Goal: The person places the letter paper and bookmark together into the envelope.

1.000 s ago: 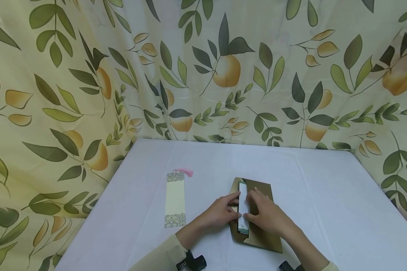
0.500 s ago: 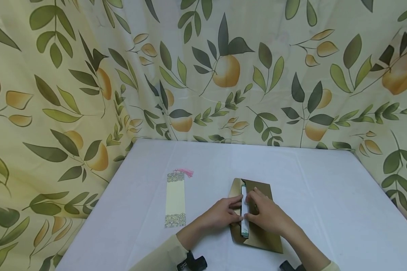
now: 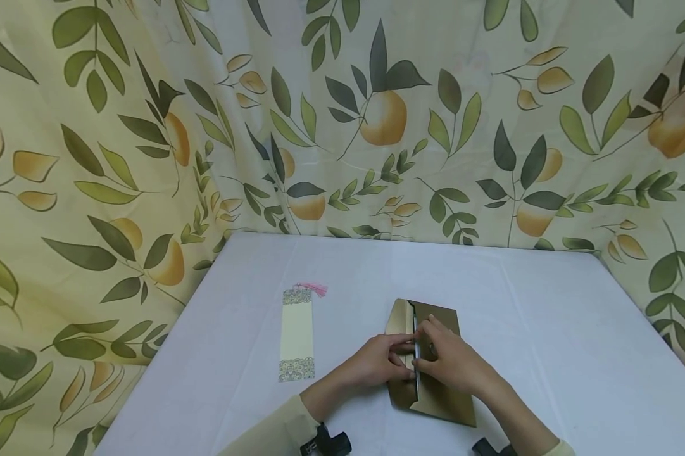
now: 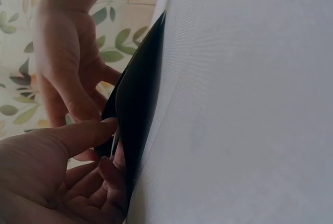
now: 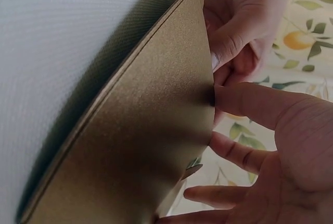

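Note:
A brown paper envelope point(image 3: 444, 400) lies on the table with its flap point(image 3: 401, 315) unfolded to the left. Only a thin edge of a white card point(image 3: 415, 324) shows at the envelope's mouth; the rest is hidden inside. My left hand point(image 3: 375, 362) pinches the card at that edge between thumb and fingers, close over the flap. From the other side my right hand point(image 3: 453, 360) grips the envelope's mouth. In the right wrist view, the right thumb and fingers point(image 5: 244, 101) meet the rim of the envelope's brown panel point(image 5: 140, 114), which is lifted and tilted.
Left of the hands lies a pale yellow bookmark point(image 3: 297, 329) with patterned ends and a pink tassel point(image 3: 316, 289). A white cloth covers the table point(image 3: 547, 329). Behind it hangs a leaf-and-fruit curtain point(image 3: 342, 126). A black wrist camera point(image 3: 333, 444) sits by the left sleeve.
The white card has slid rightward into the envelope, from a broad visible strip to a thin edge. My left hand has followed it right; my right hand has stayed at the envelope's mouth.

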Demonstrator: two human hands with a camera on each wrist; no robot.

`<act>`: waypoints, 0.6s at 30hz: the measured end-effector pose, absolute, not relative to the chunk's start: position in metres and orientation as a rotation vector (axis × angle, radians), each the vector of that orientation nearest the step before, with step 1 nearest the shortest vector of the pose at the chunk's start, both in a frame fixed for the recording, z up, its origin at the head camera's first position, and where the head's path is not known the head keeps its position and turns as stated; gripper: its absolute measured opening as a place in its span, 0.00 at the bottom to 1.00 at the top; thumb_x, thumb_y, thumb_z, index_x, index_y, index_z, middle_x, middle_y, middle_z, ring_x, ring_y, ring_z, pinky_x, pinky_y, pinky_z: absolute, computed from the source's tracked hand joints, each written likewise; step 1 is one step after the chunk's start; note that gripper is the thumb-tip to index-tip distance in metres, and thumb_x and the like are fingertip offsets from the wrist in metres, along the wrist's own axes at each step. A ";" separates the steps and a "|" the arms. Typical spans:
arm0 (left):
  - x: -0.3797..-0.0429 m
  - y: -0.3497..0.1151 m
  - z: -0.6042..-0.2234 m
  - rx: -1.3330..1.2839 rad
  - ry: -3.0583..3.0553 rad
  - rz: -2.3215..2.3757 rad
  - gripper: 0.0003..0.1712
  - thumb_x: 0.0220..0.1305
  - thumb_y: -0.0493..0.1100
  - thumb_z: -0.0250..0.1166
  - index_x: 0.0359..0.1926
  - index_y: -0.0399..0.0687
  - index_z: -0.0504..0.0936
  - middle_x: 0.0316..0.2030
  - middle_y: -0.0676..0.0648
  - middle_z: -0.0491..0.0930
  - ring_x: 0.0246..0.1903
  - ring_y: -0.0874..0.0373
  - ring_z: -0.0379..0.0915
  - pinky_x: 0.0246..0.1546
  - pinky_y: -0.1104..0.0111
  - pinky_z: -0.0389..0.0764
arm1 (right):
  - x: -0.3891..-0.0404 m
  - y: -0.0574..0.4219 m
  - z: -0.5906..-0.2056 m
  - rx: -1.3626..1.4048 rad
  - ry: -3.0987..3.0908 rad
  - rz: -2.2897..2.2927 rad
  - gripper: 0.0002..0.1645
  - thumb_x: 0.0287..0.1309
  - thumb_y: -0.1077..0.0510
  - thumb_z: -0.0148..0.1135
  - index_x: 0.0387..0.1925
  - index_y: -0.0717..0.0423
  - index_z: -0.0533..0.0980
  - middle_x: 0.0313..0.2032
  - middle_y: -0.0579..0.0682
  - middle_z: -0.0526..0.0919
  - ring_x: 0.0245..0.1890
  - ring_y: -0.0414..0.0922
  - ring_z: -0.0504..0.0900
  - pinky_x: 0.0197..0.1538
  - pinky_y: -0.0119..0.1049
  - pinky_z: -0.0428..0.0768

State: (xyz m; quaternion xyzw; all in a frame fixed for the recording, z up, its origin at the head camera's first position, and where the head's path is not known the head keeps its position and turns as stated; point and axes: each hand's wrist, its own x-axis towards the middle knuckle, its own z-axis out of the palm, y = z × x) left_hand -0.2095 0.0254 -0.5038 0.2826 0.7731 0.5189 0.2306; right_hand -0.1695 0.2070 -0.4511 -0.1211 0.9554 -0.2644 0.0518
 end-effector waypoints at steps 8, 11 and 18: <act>-0.210 0.027 -0.500 0.741 2.110 1.451 0.34 0.55 0.31 0.68 0.63 0.48 0.71 0.52 0.53 0.78 0.28 0.67 0.80 0.31 0.74 0.78 | -0.171 0.210 -0.453 -0.370 2.895 -0.818 0.22 0.51 0.51 0.70 0.45 0.44 0.70 0.66 0.67 0.58 0.62 0.71 0.57 0.48 0.71 0.65; -0.210 0.027 -0.499 0.733 2.120 1.475 0.30 0.57 0.32 0.66 0.61 0.48 0.74 0.51 0.54 0.79 0.28 0.66 0.79 0.29 0.74 0.78 | -0.171 0.211 -0.452 -0.367 2.895 -0.815 0.22 0.50 0.49 0.71 0.45 0.44 0.70 0.66 0.67 0.58 0.63 0.71 0.56 0.48 0.71 0.64; -0.213 0.022 -0.501 0.693 2.141 1.499 0.19 0.60 0.35 0.62 0.53 0.47 0.78 0.39 0.54 0.81 0.26 0.63 0.78 0.26 0.72 0.76 | -0.171 0.211 -0.452 -0.393 2.880 -0.857 0.21 0.51 0.49 0.70 0.44 0.45 0.70 0.66 0.67 0.59 0.63 0.71 0.56 0.49 0.71 0.64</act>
